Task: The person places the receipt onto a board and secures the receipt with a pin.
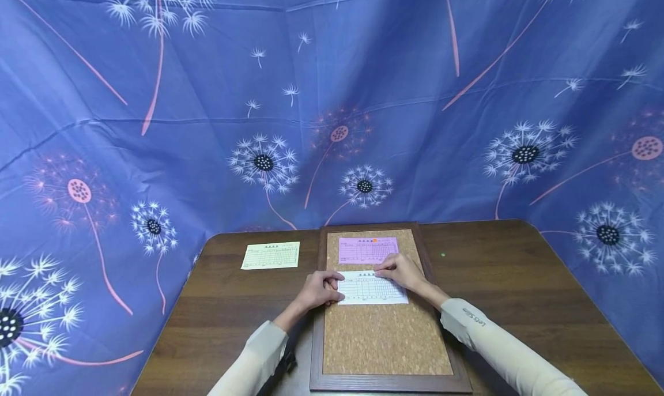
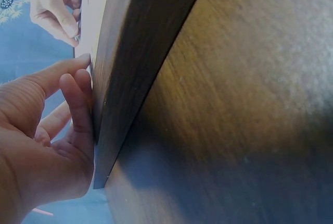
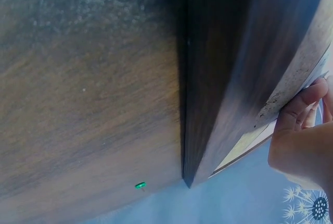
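Note:
A white printed form (image 1: 370,292) lies on the cork board (image 1: 386,341), below a pink form (image 1: 363,252) that has an orange pushpin (image 1: 375,240) at its top. At the white form's left edge, my left hand (image 1: 317,289) holds it with thumb and finger, the other fingers bent beside the board's frame. My right hand (image 1: 402,271) is over the form's top right part, with thumb and finger pinched together. A thin shiny tip shows at these fingertips in the left wrist view, like a pushpin's needle; its head is hidden by the fingers.
A pale green form (image 1: 271,255) lies on the wooden table (image 1: 503,281) left of the board. To the right of the board is a green pushpin (image 3: 140,185). The board's raised dark frame (image 1: 389,383) surrounds the cork. A blue dandelion-print cloth (image 1: 311,96) hangs behind.

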Demonstrator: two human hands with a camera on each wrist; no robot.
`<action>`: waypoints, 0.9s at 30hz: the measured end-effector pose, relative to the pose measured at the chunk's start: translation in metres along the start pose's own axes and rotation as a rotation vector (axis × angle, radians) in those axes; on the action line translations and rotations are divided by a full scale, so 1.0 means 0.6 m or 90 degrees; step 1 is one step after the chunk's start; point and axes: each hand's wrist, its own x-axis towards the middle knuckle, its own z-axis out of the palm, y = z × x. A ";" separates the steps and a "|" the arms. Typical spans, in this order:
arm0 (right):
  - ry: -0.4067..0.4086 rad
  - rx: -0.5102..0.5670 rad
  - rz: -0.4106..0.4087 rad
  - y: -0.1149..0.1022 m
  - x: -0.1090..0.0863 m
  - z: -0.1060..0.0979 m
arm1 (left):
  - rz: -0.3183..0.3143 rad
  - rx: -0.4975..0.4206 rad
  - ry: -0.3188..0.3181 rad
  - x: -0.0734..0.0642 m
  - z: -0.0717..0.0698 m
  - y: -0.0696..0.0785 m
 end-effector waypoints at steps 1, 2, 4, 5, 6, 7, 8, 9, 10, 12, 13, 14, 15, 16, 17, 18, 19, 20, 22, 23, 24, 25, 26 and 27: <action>0.001 0.000 0.004 -0.001 0.000 0.000 | 0.000 0.000 -0.001 0.000 0.000 0.001; 0.002 -0.001 0.009 -0.001 0.000 0.000 | 0.000 0.002 -0.001 0.000 0.000 0.001; 0.004 -0.004 0.014 -0.003 -0.001 0.000 | 0.000 0.002 -0.002 0.000 0.000 0.002; 0.006 -0.006 0.016 -0.004 -0.001 0.000 | -0.001 0.003 -0.002 0.000 0.000 0.002; 0.008 -0.009 0.018 -0.005 -0.002 0.000 | -0.001 0.003 -0.002 0.000 0.000 0.002; 0.010 -0.012 0.021 -0.005 -0.002 0.000 | -0.001 0.002 -0.001 0.000 0.000 0.002; 0.011 -0.016 0.024 -0.006 -0.002 0.001 | -0.001 0.000 0.000 0.000 0.000 0.002; 0.010 -0.017 0.031 -0.006 -0.002 0.001 | 0.000 -0.001 0.002 0.000 0.000 0.002; 0.010 -0.019 0.035 -0.006 -0.002 0.001 | 0.000 -0.001 0.003 0.000 0.001 0.002; 0.011 -0.024 0.036 -0.007 -0.002 0.000 | 0.001 -0.002 0.004 0.000 0.001 0.002; 0.011 -0.026 0.034 -0.007 -0.002 0.000 | 0.002 -0.002 0.004 0.000 0.001 0.003; 0.012 -0.028 0.033 -0.007 -0.002 -0.001 | 0.002 -0.002 0.004 0.000 0.001 0.003; 0.013 -0.029 0.032 -0.007 -0.002 -0.001 | 0.002 -0.002 0.003 0.001 0.001 0.004; 0.015 -0.029 0.032 -0.007 -0.002 -0.002 | 0.002 -0.003 0.003 0.001 0.001 0.004; 0.016 -0.029 0.029 -0.007 -0.002 -0.002 | 0.002 -0.004 0.002 0.002 0.001 0.004; 0.017 -0.029 0.030 -0.007 -0.003 -0.003 | 0.002 -0.005 0.001 0.002 0.001 0.004; 0.016 -0.026 0.034 -0.008 -0.003 -0.003 | 0.002 -0.005 0.000 0.002 0.002 0.004; 0.017 -0.023 0.037 -0.008 -0.004 -0.003 | 0.004 -0.005 0.000 0.002 0.001 0.003; 0.021 -0.026 0.036 -0.008 -0.005 -0.002 | 0.004 -0.005 0.001 0.002 0.001 0.003; 0.023 -0.029 0.032 -0.008 -0.005 -0.002 | 0.004 -0.006 0.001 0.002 0.001 0.003; 0.025 -0.031 0.034 -0.008 -0.006 -0.001 | 0.004 -0.006 0.002 0.002 0.001 0.003; 0.026 -0.034 0.032 -0.008 -0.006 0.000 | 0.005 -0.007 0.002 0.002 0.001 0.003; 0.029 -0.038 0.031 -0.009 -0.006 0.000 | 0.005 -0.006 0.003 0.002 0.001 0.003; 0.030 -0.043 0.031 -0.009 -0.006 0.001 | 0.004 -0.006 0.002 0.001 0.000 0.002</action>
